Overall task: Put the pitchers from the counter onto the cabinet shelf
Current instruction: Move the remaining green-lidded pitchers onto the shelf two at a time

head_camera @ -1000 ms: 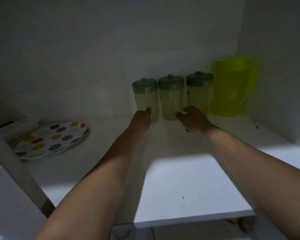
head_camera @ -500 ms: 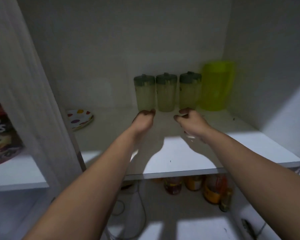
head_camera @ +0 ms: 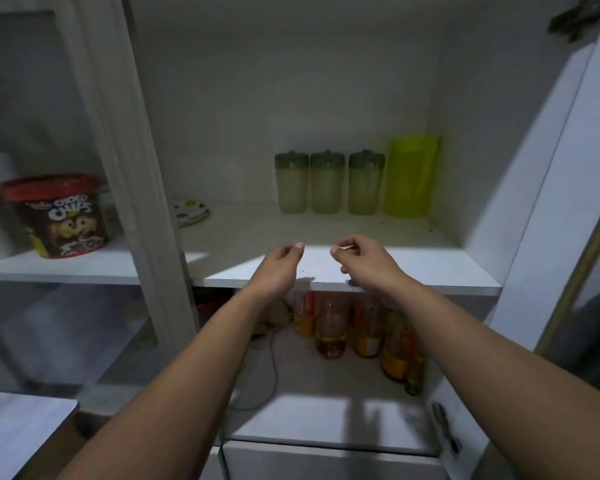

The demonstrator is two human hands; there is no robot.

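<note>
Pitchers stand on shelf; left hand and right hand hover loosely curled, empty; best withdrawn level, clear of the row.

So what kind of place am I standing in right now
Most likely a home kitchen, at an open storage cabinet. The shelf holds lidded pitchers and a spotted plate; bottles stand below, and a Choco Chips tub sits alongside.

Plastic pitchers sitting on matt white laminate shelf

Beyond the fingertips, three frosted translucent plastic pitchers are wearing dull green lids; lime pitcher is looking smooth, semi-clear plastic. Shelf under the fingers is showing a matt, smooth board. Bottles below are glinting glossy.
</note>
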